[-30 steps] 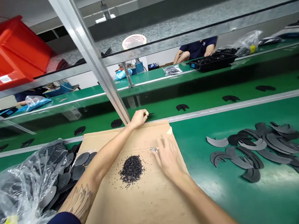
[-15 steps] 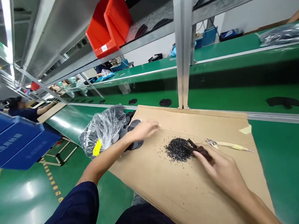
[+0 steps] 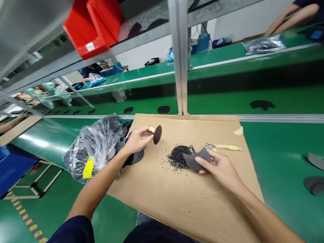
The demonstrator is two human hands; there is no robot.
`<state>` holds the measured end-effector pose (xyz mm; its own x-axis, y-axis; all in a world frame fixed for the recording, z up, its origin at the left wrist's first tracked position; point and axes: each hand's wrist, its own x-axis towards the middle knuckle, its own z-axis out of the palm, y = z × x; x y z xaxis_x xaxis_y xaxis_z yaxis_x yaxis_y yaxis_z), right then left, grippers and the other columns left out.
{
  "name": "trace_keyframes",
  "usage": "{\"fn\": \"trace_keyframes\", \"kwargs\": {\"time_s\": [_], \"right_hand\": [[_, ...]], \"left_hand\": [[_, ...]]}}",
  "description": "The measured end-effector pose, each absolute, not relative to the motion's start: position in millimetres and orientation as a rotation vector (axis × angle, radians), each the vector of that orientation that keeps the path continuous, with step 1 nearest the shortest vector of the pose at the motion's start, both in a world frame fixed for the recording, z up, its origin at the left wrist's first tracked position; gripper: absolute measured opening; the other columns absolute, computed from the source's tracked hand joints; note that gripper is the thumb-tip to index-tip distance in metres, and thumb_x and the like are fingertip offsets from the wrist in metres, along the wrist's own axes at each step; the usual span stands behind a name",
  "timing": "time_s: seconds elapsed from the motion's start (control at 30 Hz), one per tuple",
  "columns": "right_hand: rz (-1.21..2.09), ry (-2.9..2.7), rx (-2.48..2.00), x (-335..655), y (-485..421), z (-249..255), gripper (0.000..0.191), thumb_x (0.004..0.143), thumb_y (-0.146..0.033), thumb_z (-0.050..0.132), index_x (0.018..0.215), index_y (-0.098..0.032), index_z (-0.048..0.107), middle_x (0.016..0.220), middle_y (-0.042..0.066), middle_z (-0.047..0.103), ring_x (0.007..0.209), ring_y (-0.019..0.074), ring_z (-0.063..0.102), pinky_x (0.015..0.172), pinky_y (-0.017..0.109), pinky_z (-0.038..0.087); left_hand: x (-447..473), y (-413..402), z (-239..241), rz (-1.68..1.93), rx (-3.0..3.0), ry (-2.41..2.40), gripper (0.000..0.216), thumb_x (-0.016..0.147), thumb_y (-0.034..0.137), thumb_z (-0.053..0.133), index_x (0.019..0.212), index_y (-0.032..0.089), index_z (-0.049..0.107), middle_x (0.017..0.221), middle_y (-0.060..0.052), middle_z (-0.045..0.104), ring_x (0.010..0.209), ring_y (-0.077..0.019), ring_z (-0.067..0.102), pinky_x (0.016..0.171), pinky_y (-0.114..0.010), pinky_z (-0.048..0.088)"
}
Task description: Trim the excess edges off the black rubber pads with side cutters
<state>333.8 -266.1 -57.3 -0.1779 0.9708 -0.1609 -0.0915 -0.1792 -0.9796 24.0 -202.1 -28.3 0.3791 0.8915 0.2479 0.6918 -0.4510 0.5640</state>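
Observation:
My left hand (image 3: pixel 138 139) pinches a dark round disc (image 3: pixel 157 135) by its edge, above the cardboard sheet (image 3: pixel 165 196). A yellowish wrap shows at one fingertip. In my right hand (image 3: pixel 216 165) is a dark grey curved plate (image 3: pixel 197 160), its flat face turned up and my thumb on top. The plate covers the right side of a heap of tiny black pieces (image 3: pixel 175 157). Just beyond that hand lies a thin tool with a yellow handle (image 3: pixel 229 147). Several dark discs (image 3: pixel 136 157) are piled under and beside my left wrist.
A clear plastic bag (image 3: pixel 90 149) of dark parts with a yellow label stands at the left. Behind the cardboard rises a metal post (image 3: pixel 180 63). A red bin (image 3: pixel 93 27) sits on the shelf above. Curved dark plates (image 3: pixel 322 184) lie at right on the green bench.
The view has turned to the right. My left hand has drawn back from above the cardboard and now shows a disc. The dark piece in my right hand has turned, showing a broad curved face.

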Motion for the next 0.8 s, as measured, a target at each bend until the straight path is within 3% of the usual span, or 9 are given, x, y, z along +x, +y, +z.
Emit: {"fn": "trace_keyframes", "kwargs": {"time_s": [0.1, 0.27, 0.57, 0.67, 0.8], "right_hand": [[1.704, -1.161, -1.115, 334.3, -271.7, -53.2, 0.060, 0.059, -0.057, 0.092, 0.095, -0.014, 0.071, 0.082, 0.004, 0.070, 0.068, 0.0155, 0.064, 0.054, 0.026, 0.057], [1.844, -1.224, -1.035, 333.3, -278.8, -47.5, 0.049, 0.066, -0.052, 0.090, 0.088, -0.014, 0.070, 0.080, 0.001, 0.068, 0.070, 0.0129, 0.063, 0.065, 0.025, 0.055], [1.675, -1.306, -1.145, 328.0, -283.8, -51.2, 0.049, 0.076, -0.061, 0.081, 0.072, -0.016, 0.060, 0.067, -0.003, 0.051, 0.063, 0.0097, 0.047, 0.056, 0.021, 0.039], [1.609, -1.343, -1.176, 325.2, -287.9, -52.2, 0.048, 0.079, -0.062, 0.079, 0.074, -0.017, 0.061, 0.068, -0.003, 0.052, 0.064, 0.0104, 0.047, 0.056, 0.021, 0.040], [1.540, -1.399, -1.199, 321.2, -292.1, -53.9, 0.046, 0.082, -0.061, 0.075, 0.077, -0.018, 0.062, 0.070, -0.001, 0.055, 0.066, 0.0117, 0.049, 0.057, 0.022, 0.043]], "left_hand": [[65.3, -228.0, -42.8, 0.969, 2.105, 1.013, 0.030, 0.098, 0.044, 0.060, 0.101, 0.014, 0.065, 0.099, -0.011, 0.074, 0.093, -0.0190, 0.072, 0.084, -0.030, 0.058], [106.5, -251.0, -59.1, 1.061, 1.870, 0.732, 0.018, 0.095, 0.034, 0.069, 0.094, 0.017, 0.073, 0.108, -0.012, 0.074, 0.102, -0.0183, 0.070, 0.094, -0.031, 0.056], [104.9, -262.4, -69.1, 1.126, 1.847, 0.897, 0.016, 0.098, 0.027, 0.062, 0.100, 0.018, 0.075, 0.091, -0.006, 0.070, 0.083, -0.0124, 0.065, 0.075, -0.023, 0.053], [106.0, -269.3, -67.7, 1.131, 1.880, 0.946, 0.018, 0.097, 0.030, 0.064, 0.107, 0.018, 0.073, 0.072, 0.001, 0.059, 0.065, -0.0084, 0.055, 0.062, -0.019, 0.046], [111.4, -277.6, -68.8, 1.145, 1.856, 1.000, 0.015, 0.092, 0.027, 0.072, 0.102, 0.017, 0.070, 0.061, 0.007, 0.047, 0.055, -0.0058, 0.045, 0.054, -0.017, 0.040]]}}
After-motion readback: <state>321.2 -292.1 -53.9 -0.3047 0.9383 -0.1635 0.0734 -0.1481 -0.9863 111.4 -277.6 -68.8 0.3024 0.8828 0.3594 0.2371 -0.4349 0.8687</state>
